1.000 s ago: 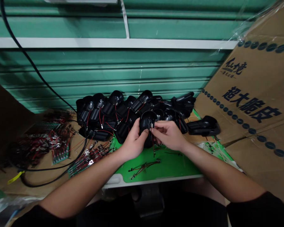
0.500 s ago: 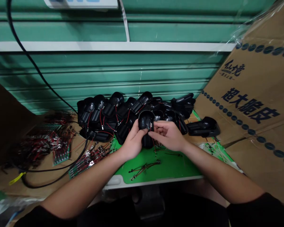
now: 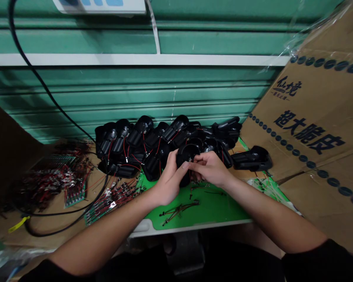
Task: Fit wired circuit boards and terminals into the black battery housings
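Note:
My left hand is closed around a black plastic housing with a rounded cup at its far end. The thumb lies across the front of the housing. Fingertips of my right hand pinch together at the housing's right side, near a small part with a thin red wire; the part is mostly hidden by the fingers. Below, several loose wired pieces with red and black leads lie on a green board. Similar black housings, many with red wires, are heaped just behind my hands.
Wired circuit strips and a tangled pile of red and black wires lie to the left. A black cable loops down there. One housing sits at the right by a large cardboard box. A green slatted wall stands behind.
The held housing has tilted and shifted slightly right, with its cup now turned differently. My left hand has moved right with it, and both thumbs are closer together.

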Demonstrator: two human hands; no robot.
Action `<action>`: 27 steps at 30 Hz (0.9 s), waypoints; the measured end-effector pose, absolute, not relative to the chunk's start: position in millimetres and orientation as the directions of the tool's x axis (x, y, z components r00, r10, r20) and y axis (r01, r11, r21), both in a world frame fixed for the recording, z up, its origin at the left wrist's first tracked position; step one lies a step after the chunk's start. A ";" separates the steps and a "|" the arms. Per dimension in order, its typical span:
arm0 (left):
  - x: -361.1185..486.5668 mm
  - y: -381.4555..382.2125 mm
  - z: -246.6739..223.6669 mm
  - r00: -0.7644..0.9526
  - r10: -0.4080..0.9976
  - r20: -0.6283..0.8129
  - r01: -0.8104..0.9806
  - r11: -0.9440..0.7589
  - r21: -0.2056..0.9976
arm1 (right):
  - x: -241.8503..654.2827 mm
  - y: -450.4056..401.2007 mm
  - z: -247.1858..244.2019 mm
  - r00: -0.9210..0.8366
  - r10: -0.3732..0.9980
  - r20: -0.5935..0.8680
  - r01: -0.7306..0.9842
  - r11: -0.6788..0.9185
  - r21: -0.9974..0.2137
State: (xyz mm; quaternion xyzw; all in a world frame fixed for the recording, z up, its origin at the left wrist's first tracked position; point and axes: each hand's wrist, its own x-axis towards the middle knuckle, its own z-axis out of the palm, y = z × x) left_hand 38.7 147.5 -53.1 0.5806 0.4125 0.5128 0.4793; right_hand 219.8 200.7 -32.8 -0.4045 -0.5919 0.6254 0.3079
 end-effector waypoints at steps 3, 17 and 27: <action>37.5 148.4 -46.3 0.169 0.952 0.256 0.076 -0.272 0.959 | 221.7 204.6 -31.5 -0.457 0.869 -0.190 0.094 -0.165 -0.982; 27.9 166.2 -55.6 -0.002 0.850 0.527 0.279 -0.506 0.817 | 243.1 228.9 -10.5 -0.187 0.982 -0.034 -0.020 -0.038 -0.999; 23.8 164.8 -57.1 0.150 0.705 0.693 0.651 -0.598 0.468 | 226.0 223.3 -33.0 -0.339 0.932 -0.131 0.136 -0.089 -0.987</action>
